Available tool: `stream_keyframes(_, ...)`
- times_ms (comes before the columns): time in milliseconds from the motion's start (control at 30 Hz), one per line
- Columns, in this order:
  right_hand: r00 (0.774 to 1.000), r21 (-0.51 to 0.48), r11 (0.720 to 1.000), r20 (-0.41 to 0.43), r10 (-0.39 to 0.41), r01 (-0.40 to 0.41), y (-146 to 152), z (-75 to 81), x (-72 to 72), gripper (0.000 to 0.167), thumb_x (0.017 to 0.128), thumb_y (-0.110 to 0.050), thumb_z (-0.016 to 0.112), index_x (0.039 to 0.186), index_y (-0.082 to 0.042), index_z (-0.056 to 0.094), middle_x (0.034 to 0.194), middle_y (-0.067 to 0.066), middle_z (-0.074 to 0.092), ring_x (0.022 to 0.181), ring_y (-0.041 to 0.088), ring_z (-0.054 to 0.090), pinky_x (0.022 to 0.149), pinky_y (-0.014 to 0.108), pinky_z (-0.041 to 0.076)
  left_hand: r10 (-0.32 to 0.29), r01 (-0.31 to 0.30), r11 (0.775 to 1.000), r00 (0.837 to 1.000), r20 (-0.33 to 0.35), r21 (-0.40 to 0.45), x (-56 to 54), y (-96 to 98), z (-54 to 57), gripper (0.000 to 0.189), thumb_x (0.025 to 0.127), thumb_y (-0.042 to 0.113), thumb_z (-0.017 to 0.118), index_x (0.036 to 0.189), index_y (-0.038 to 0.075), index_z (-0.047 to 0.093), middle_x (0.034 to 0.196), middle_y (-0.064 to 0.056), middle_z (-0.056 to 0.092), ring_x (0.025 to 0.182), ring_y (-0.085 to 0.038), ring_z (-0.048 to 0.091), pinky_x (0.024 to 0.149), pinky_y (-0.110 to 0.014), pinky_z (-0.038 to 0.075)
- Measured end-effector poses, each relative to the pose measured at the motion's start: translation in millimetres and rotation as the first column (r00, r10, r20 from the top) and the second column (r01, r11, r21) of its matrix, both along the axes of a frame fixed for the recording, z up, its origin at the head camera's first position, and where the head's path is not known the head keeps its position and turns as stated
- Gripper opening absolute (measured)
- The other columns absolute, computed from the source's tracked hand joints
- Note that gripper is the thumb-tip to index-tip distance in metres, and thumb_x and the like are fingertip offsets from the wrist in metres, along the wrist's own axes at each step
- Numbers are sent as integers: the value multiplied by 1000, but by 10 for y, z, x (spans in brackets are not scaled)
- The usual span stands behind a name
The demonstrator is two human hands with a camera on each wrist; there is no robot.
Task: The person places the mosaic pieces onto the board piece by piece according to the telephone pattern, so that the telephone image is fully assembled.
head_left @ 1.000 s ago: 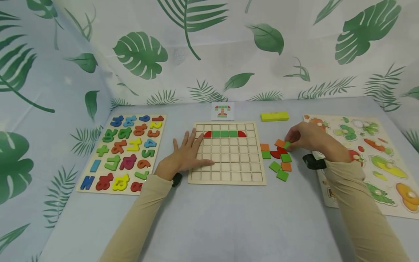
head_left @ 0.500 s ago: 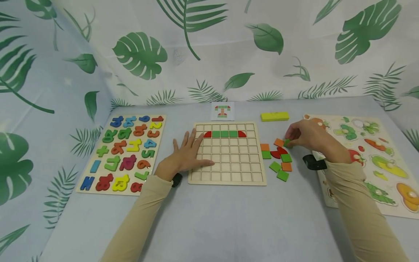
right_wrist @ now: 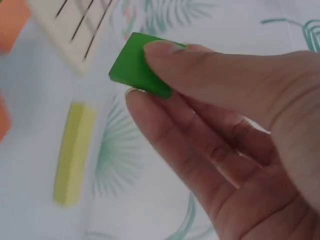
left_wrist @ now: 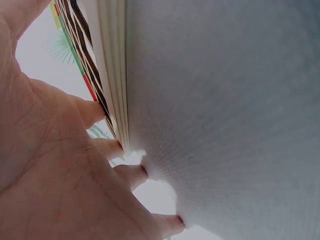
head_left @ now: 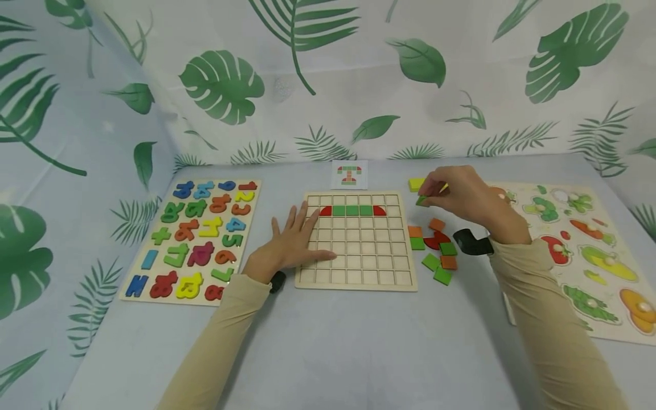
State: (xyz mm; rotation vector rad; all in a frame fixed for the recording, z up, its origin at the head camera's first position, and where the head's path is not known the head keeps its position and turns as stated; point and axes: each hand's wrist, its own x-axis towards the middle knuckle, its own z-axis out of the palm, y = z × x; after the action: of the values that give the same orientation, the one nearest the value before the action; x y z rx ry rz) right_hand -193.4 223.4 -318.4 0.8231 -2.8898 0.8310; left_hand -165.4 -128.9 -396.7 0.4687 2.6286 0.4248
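In the head view my left hand [head_left: 287,242] lies spread on the left edge of a wooden grid board [head_left: 353,279], thumb across the lower cells. A row of green squares [head_left: 352,210] with a red quarter-round at each end fills part of the grid's second row. Between thumb and fingers, my right hand [head_left: 461,193] pinches a green square tile [right_wrist: 135,65], raised off the table to the board's upper right. Below that hand, loose tiles lie in a group: green squares [head_left: 430,262], orange squares [head_left: 437,224] and red quarter-rounds [head_left: 437,240].
Behind the board lies a pattern card [head_left: 349,174]. A yellow block [right_wrist: 75,155] is partly hidden by my right hand in the head view. A number-and-symbol puzzle board [head_left: 205,242] lies at left, a vegetable puzzle board [head_left: 594,256] at right under my forearm.
My right hand has lifted the green tile from the loose group and carried it up and left, towards the board. The left hand has stayed in place.
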Motion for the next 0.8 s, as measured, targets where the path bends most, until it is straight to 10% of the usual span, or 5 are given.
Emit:
stream_keyframes(333,989,-102,985,11,145,-143,-344,-174,-125,11,87,12,78,95,4,77,91,12,74,85,29,72,79,47,61,-1,1,1000,1000,-9,-16,-12,5,-21,111,95,69,61,170,16,-1,173,-12,-20,159,-35,-19,118,-74,-10)
stream_keyframes(800,977,-82,987,151,151,-140,-493,-493,-185,11,89,9,77,98,3,80,101,15,76,93,31,70,83,46,60,2,-2,1000,1000,-1,-14,-12,-1,-10,111,95,70,60,170,18,-3,173,-11,-22,158,-34,-20,118,-73,-11)
